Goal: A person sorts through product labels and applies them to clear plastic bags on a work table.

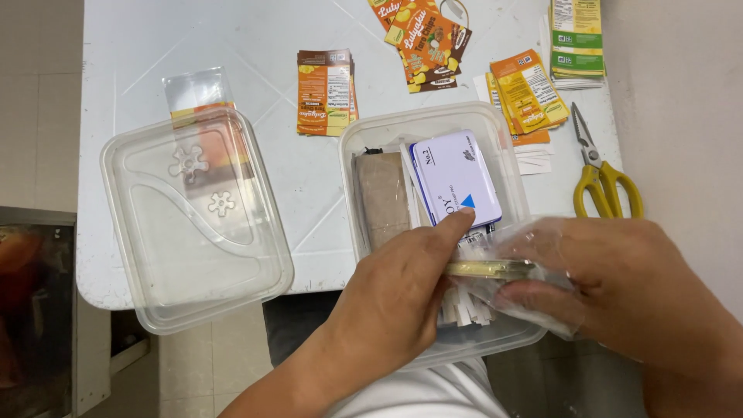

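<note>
My left hand reaches over the clear plastic box and pinches a thin gold-coloured flat piece. Beside it my right hand grips a clear plastic bag around that piece. Inside the box lie a white and blue flat tin, a brown wrapped block and white paper strips.
The box's clear lid rests at the left, hanging over the table's front edge. Orange printed labels lie in stacks at the back. Yellow-handled scissors lie at the right. A small clear sleeve sits behind the lid.
</note>
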